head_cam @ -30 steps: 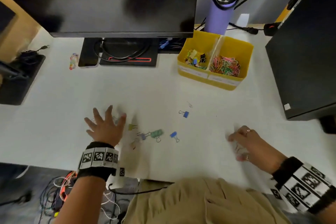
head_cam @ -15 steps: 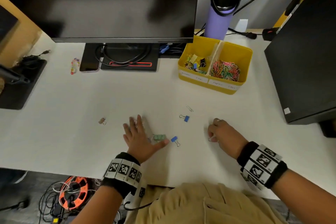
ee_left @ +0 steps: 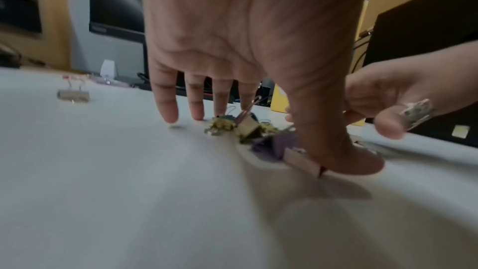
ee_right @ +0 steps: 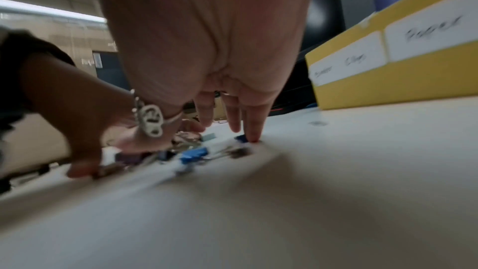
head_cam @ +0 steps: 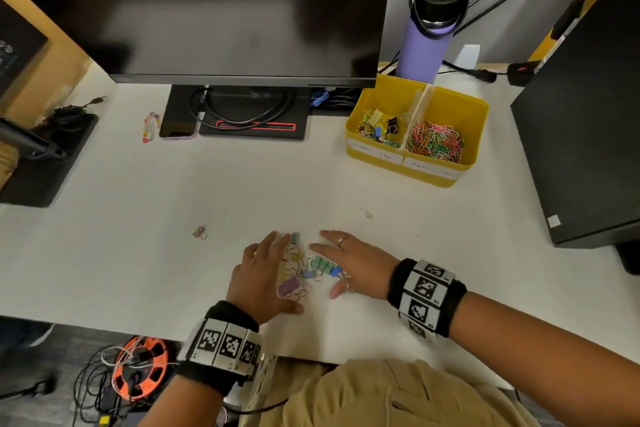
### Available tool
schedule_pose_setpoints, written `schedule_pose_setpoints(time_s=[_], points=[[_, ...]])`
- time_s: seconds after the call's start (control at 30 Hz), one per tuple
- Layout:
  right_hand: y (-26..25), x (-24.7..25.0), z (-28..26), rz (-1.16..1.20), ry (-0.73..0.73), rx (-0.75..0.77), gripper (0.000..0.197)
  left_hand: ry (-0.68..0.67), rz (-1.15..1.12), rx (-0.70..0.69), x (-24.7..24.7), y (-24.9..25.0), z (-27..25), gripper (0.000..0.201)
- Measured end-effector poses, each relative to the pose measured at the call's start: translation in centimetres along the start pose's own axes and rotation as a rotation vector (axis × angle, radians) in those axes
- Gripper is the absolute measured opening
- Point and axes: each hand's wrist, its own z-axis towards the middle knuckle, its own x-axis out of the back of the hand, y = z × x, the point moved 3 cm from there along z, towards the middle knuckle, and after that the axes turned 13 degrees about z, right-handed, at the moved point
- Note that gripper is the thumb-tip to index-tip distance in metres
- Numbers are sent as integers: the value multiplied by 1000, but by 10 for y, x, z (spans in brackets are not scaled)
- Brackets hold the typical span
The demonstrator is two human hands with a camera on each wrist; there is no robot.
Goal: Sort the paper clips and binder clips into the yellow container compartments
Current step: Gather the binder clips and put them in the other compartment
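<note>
A small heap of coloured binder clips [head_cam: 304, 267] lies on the white desk near its front edge, between my two hands. My left hand [head_cam: 263, 274] stands flat with straight fingers on the left of the heap, touching the desk [ee_left: 170, 118]. My right hand [head_cam: 346, 263] lies open on the right side, fingertips on the desk by a blue clip [ee_right: 241, 138]. A lone tan binder clip [head_cam: 200, 232] sits further left, and a single paper clip [head_cam: 366, 212] further back. The yellow container [head_cam: 478, 135] holds binder clips in its left compartment and paper clips in its right.
A monitor [head_cam: 214, 10] on a black stand rises behind the work area. A purple bottle [head_cam: 427, 42] stands behind the container. A black box [head_cam: 585, 121] fills the right side. A phone [head_cam: 178, 128] and cables lie by the stand.
Both hands have swept inward, pushing the scattered binder clips together into one heap. The right hand, curled before, now lies flat. The tan clip stayed behind on the left.
</note>
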Motion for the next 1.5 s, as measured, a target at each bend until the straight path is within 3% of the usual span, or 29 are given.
schedule_pose_setpoints(time_s=[0.07, 0.23, 0.37, 0.5, 0.67, 0.7, 0.83, 0.87, 0.97, 1.1, 1.17, 1.3, 1.43, 1.5], points=[[-8, -6, 4, -93, -41, -3, 76, -6, 17, -10, 3, -4, 1, 124], [-13, -5, 8, -277, 8, 26, 50, -33, 67, -56, 6, -2, 4, 130], [-10, -1, 7, -312, 3, 57, 50, 3, 16, -9, 2, 0, 6, 104], [-7, 0, 14, -249, 49, 82, 52, 67, -75, 31, -4, 2, 12, 75], [-11, 10, 20, -214, 30, 13, 50, 84, -22, -5, 6, 14, 19, 50], [-11, 11, 22, -220, 32, 3, 51, 70, 8, -13, 11, 17, 18, 47], [-9, 16, 25, -143, 80, -28, 48, 250, 265, -86, 32, 31, 26, 50], [-8, 19, 24, -78, 97, -39, 45, 179, 294, -69, 32, 32, 30, 46], [-2, 29, 19, 173, 165, -76, 37, 31, 222, 1, 25, 24, 44, 32], [3, 49, 9, 457, 272, -109, 25, -9, 109, -8, 22, 19, 57, 29], [3, 67, 4, 570, 328, -98, 26, -78, 22, 8, 34, 13, 67, 17], [1, 123, -4, 670, 575, -72, 26, -164, -513, -29, 81, 11, 84, 13], [8, 179, -5, 637, 872, -109, 27, -57, -706, -146, 147, 45, 101, 21], [19, 196, 1, 526, 875, -197, 38, -26, -718, -198, 166, 73, 116, 20]])
